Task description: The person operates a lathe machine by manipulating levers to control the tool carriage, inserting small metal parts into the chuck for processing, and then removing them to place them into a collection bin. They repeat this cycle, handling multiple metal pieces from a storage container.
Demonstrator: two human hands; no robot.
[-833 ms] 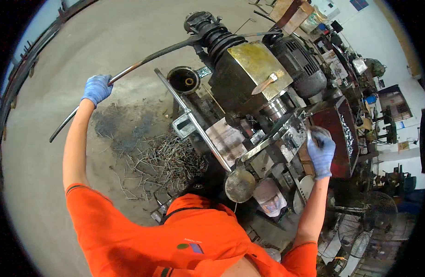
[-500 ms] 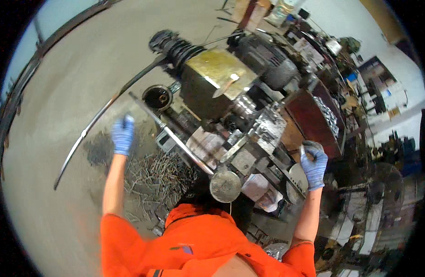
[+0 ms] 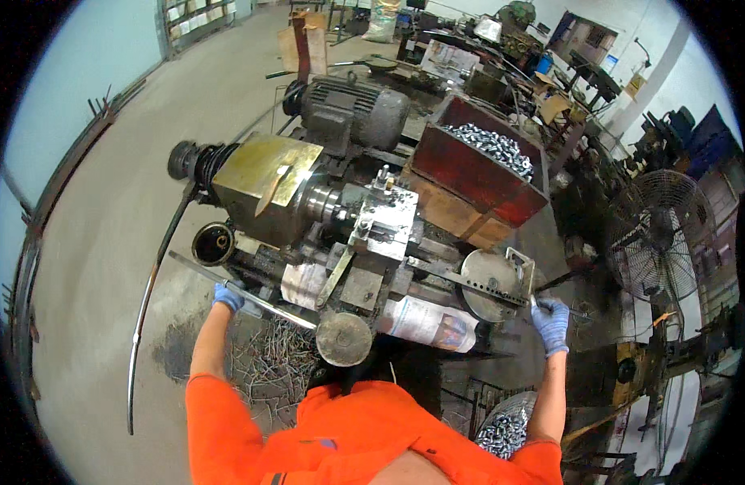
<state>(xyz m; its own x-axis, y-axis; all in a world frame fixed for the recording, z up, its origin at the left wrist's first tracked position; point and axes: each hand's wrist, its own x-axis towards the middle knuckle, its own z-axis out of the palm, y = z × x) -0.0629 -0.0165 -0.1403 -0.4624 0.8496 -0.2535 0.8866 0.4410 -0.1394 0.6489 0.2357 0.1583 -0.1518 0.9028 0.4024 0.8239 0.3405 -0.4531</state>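
Observation:
A lathe-like machine with a yellow-topped headstock (image 3: 269,166) and a metal chuck (image 3: 322,202) stands before me. My left hand (image 3: 228,297), in a blue glove, is closed at the long metal lever (image 3: 267,305) on the machine's near left side; part of its fingers is hidden there. Over on the right, my right hand (image 3: 552,325), also gloved, has its fingers closed at the lower end of a bent metal handle (image 3: 532,275). This handle meets a bar with a row of holes (image 3: 469,281), above a round metal disc (image 3: 487,301).
A red box (image 3: 477,174) of small metal parts stands behind the machine, beside an electric motor (image 3: 352,113). Metal scraps (image 3: 275,364) lie on the floor at the near left. A basket of parts (image 3: 506,432) is by my right forearm. A fan (image 3: 659,230) stands right.
My view has swung to the right. My left hand has come up to the long lever, and my right hand has reached the bent handle beside the perforated bar.

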